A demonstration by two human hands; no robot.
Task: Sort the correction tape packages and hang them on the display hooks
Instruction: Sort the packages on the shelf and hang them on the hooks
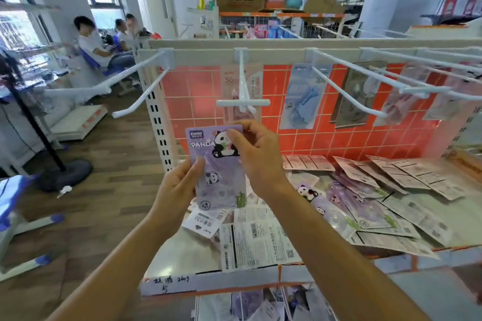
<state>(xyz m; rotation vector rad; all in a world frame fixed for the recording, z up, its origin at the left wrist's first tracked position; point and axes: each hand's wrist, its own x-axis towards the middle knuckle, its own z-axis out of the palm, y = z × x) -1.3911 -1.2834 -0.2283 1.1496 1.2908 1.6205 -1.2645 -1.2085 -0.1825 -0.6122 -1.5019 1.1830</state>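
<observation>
Display rack [326,138]: a red tiled back panel with a white top rail, filling the frame from 12 to 3 o'clock.
Shelf [182,250]: a white board below the panel, at 5 o'clock from the frame's centre.
Loose pile [391,206]: correction tape packages lie overlapping on the shelf at 4 o'clock, most of them printed side up and a few with the purple panda face up.
Seated people [96,44]: at 10 o'clock, well apart from the rack.
Floor stand [65,172]: a black pole and round base at 9 o'clock.
Middle hook [243,86]: juts from the rail toward the camera; its crossbar end sits at 12 o'clock, just above the held package.
Pink package [229,86]: hangs on the middle hook, against the panel.
Blue package [303,96]: hangs at 2 o'clock from the held one.
Panda package [221,177]: upright, face to the camera, held in front of the rack near the frame's centre.
Right hand [258,159]: thumb and curled fingers pinch the package's top right corner.
Left hand [180,185]: the thumb presses the lower left front, with the fingers behind.
</observation>
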